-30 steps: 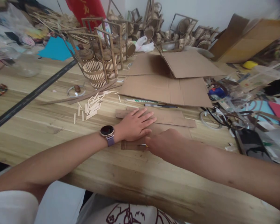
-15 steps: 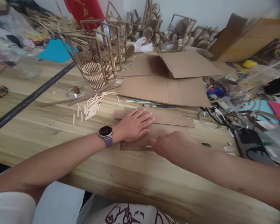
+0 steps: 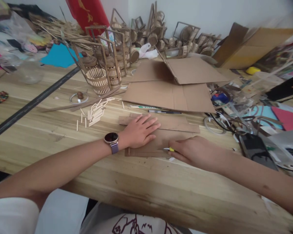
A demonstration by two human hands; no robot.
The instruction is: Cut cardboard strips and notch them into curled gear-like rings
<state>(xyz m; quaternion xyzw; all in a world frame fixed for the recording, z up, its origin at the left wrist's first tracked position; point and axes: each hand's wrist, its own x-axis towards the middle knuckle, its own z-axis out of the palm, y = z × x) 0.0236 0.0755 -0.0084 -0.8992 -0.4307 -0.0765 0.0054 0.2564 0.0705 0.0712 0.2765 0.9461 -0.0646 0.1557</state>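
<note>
slim yellow metal-tipped tool (image 3: pixel 171 149) by the near edge of your flat brown cardboard sheet (image 3: pixel 161 139), long axis sideways, tip pointing left | your right hand (image 3: pixel 197 150) pinching it, slid right since last frame, tip's showing now | left hand (image 3: pixel 141 131) spread on cardboard

Sticks (image 3: pixel 96 112) left of cardboard strip (image 3: pixel 172 124), baskets (image 3: pixel 99 78) behind sticks, pen (image 3: pixel 164 112) behind strip

In front of me the wooden table (image 3: pixel 127 182) is carrying loose little sticks (image 3: pixel 96 112), a pen (image 3: pixel 164 112), flat cardboard (image 3: pixel 158 139), tall baskets (image 3: pixel 99 79) and a blue sheet (image 3: pixel 58 56).
</note>
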